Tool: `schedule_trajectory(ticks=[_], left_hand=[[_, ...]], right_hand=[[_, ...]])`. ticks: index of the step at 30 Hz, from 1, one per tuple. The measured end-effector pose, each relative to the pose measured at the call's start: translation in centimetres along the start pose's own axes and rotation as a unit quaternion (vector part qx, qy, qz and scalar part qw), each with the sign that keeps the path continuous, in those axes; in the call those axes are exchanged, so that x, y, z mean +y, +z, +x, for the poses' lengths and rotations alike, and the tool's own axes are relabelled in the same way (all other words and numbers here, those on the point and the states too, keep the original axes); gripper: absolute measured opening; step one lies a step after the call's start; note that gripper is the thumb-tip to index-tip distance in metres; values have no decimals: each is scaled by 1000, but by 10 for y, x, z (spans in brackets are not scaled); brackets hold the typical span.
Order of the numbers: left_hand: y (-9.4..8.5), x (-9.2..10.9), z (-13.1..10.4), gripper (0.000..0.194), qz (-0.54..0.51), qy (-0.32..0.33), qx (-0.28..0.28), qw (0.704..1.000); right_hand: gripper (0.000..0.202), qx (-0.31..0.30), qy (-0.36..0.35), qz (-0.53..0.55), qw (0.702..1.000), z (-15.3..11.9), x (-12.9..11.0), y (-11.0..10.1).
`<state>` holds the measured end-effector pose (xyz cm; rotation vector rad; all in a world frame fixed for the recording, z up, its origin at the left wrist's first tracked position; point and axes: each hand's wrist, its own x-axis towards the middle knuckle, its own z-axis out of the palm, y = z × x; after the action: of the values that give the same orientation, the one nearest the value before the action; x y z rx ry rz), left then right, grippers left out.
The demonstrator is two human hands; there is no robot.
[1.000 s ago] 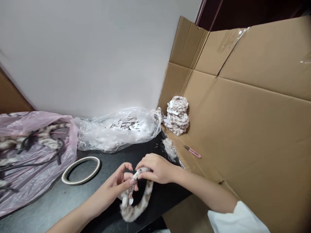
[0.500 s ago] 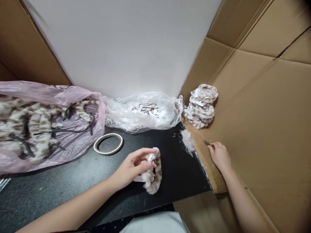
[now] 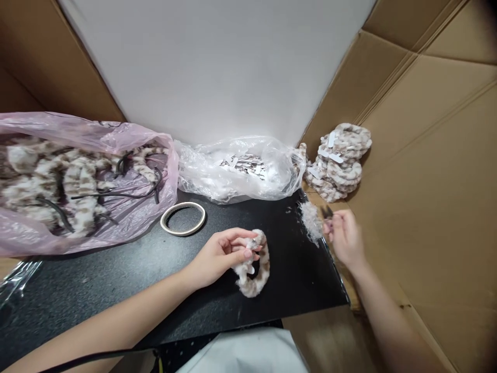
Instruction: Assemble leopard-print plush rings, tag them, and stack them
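Observation:
My left hand [image 3: 229, 255] pinches a fluffy fabric ring [image 3: 261, 274], white with beige-brown spots, at its upper left side. The ring rests on or just over the black tabletop [image 3: 303, 280]. A small white tag [image 3: 251, 270] shows by the ring's inner edge. In my right hand [image 3: 345, 238] is a small pair of thread snips [image 3: 328, 217], blurred by motion, dark blades pointing up and a pinkish handle partly hidden by the fingers. The snips are just right of a heap of white fluff [image 3: 310, 221] at the table's right edge.
A pink plastic bag [image 3: 128, 204] of fluffy pieces with dark cords lies left. A clear bag [image 3: 205, 178] of printed tags lies at the back. Several tagged fluffy rings [image 3: 341, 160] are piled back right. A tape roll [image 3: 183, 233] lies on the table. Cardboard [image 3: 427, 207] walls the right side.
My right hand has lifted the snips from the cardboard ledge and moved them up beside the fluff. My left hand keeps its hold on the ring. The camera view has shifted slightly.

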<state>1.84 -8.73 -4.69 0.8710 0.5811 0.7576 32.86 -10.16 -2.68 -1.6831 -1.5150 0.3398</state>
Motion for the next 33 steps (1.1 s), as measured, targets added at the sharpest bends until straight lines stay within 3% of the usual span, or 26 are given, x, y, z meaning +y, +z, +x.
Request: schedule_trajectory(ticks=[3, 6, 9, 13, 20, 26, 33], left_hand=[[-2, -3, 2, 30, 12, 42, 11, 999], [-6, -8, 4, 26, 16, 75, 17, 997], [-11, -14, 6, 23, 21, 96, 26, 995], [-14, -17, 7, 23, 29, 96, 41, 994], [-8, -13, 6, 19, 46, 81, 74, 993], [-7, -13, 6, 13, 113, 124, 112, 979], [-6, -12, 4, 9, 182, 161, 131, 961]], right_hand=[[35, -164, -50, 121, 978, -8, -55, 36], [42, -253, -54, 187, 948, -12, -80, 67], [45, -255, -35, 239, 936, -15, -79, 87], [45, -245, -30, 268, 931, -21, -69, 95], [31, -289, -40, 231, 928, -26, -72, 87], [19, -277, -112, 112, 948, -26, -74, 78], [19, -263, -124, 60, 955, -27, -74, 76]])
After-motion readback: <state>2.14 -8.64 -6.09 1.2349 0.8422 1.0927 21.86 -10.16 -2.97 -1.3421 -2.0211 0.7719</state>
